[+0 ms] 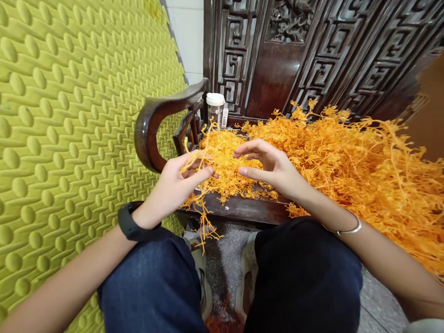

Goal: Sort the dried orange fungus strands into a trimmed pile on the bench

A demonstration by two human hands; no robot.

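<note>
Pinched in my left hand (188,175) are thin orange branched stems (206,221), which look like plastic. Their ends hang below the fingers and stick up above them. To the right, my right hand (268,165) has its thumb and fingers apart with nothing visible between them. Between and behind both hands lies a small heap of short orange pieces (232,178) on the dark wooden seat (242,208). Beside my right arm, a far larger pile of orange branched stems (339,161) covers the seat.
A clear jar with a white lid (215,105) stands at the seat's back corner, near a curved wooden armrest (145,135). Behind rises a carved dark wood panel (273,81). A yellow-green embossed wall (65,119) fills the left. My knees are below the seat edge.
</note>
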